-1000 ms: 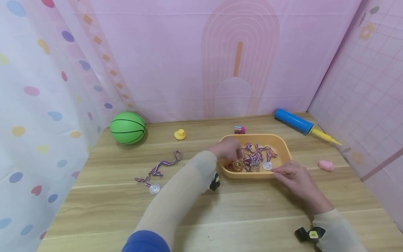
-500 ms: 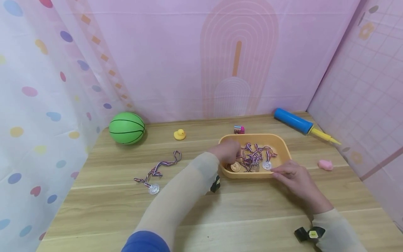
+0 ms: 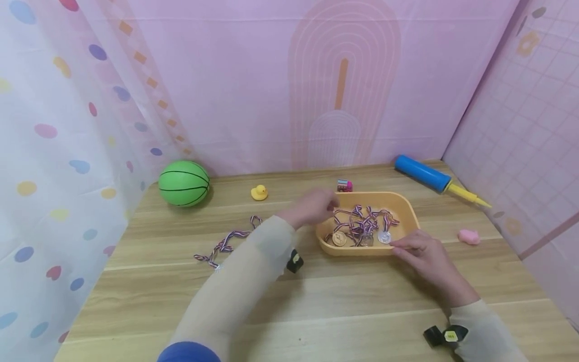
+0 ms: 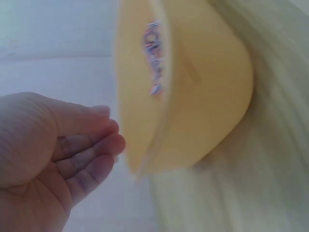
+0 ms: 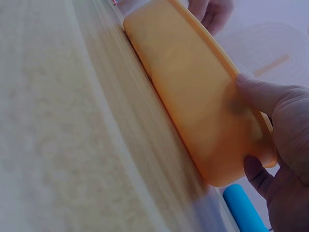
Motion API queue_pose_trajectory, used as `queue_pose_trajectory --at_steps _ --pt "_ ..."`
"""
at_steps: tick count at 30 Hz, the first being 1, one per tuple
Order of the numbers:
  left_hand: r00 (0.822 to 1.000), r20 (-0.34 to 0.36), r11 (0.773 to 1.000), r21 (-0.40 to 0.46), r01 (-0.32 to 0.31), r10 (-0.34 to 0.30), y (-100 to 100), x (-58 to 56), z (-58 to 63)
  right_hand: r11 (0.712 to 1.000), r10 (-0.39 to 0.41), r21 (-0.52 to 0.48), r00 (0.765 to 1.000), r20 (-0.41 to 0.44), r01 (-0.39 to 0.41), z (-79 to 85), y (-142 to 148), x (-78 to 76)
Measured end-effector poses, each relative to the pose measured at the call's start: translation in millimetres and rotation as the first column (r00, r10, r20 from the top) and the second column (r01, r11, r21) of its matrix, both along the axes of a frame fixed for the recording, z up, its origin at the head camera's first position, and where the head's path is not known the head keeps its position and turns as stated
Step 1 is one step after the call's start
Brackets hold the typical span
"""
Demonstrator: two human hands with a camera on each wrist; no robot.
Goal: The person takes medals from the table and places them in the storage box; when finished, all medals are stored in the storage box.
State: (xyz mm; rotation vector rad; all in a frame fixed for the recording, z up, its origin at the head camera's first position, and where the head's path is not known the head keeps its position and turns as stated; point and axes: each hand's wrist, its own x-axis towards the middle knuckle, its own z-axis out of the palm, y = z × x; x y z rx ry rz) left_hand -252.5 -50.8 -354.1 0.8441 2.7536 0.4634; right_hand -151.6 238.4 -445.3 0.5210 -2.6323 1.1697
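An orange-yellow plastic basin [image 3: 362, 251] stands on the table, holding several medals on striped ribbons. Inside lie a gold medal [image 3: 339, 238] at the left and a silver medal [image 3: 384, 237] at the right. My right hand [image 3: 422, 261] pinches the front right rim, thumb outside, as the right wrist view also shows. Over the basin's left end is my left hand [image 3: 314, 207], its fingers loosely bent with nothing between them in the left wrist view. Left of my left forearm, another ribbon [image 3: 223, 245] lies on the table, its silver medal partly hidden by the sleeve.
Along the back stand a green ball [image 3: 184, 183], a yellow rubber duck [image 3: 259, 192] and a small toy car [image 3: 344, 185]. A blue hand pump [image 3: 422, 173] with a yellow nozzle lies at the back right. A pink toy [image 3: 469, 237] sits right of the basin.
My left hand has let go of the gold medal, which now lies in the basin, and has drawn up and left. My right hand has stayed on the rim.
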Motion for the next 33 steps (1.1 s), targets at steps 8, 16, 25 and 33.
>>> queue_pose_trajectory --at_steps 8,16,25,33 --pt "0.994 -0.043 0.980 0.177 -0.090 0.099 -76.6 15.2 24.8 1.000 0.003 -0.004 1.000 -0.020 -0.003 0.7 -0.6 0.6" --pt "0.968 -0.129 0.956 0.227 -0.184 0.217 -171.5 43.7 24.8 1.000 0.002 0.002 1.000 -0.025 -0.002 2.0 -0.1 0.5" --pt "0.919 -0.083 0.903 0.241 -0.356 0.385 -251.9 81.9 9.8 1.000 0.003 0.013 1.000 -0.026 -0.003 1.7 -1.0 -0.1" --pt "0.898 -0.045 0.885 0.199 -0.421 0.437 -281.3 107.8 -20.4 1.000 0.002 0.014 0.999 -0.034 -0.002 1.1 0.2 0.0"
